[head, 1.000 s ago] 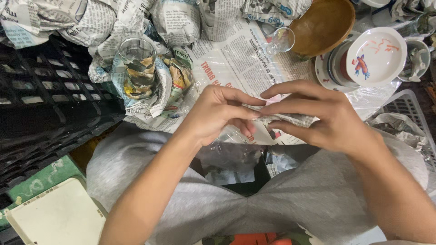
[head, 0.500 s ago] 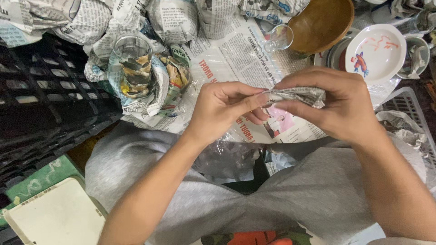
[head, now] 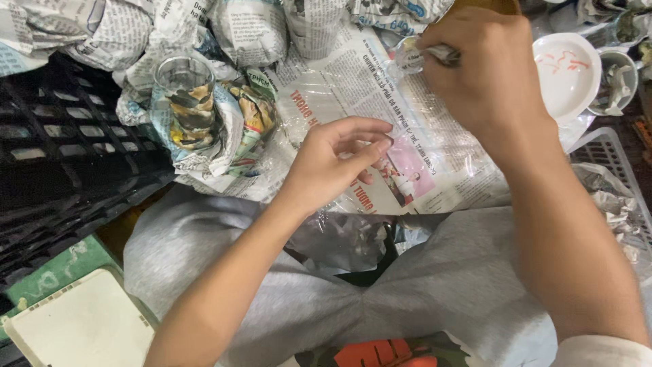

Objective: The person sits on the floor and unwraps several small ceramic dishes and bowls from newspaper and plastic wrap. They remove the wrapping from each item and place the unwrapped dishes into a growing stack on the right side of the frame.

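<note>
Fingers (head: 435, 51) pinch newspaper wad (head: 445, 54) beside small glass (head: 407, 56).

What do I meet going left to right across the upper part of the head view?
Black crate → glass stuffed with newspaper → left hand → right hand holding a small glass → white dish.
</note>
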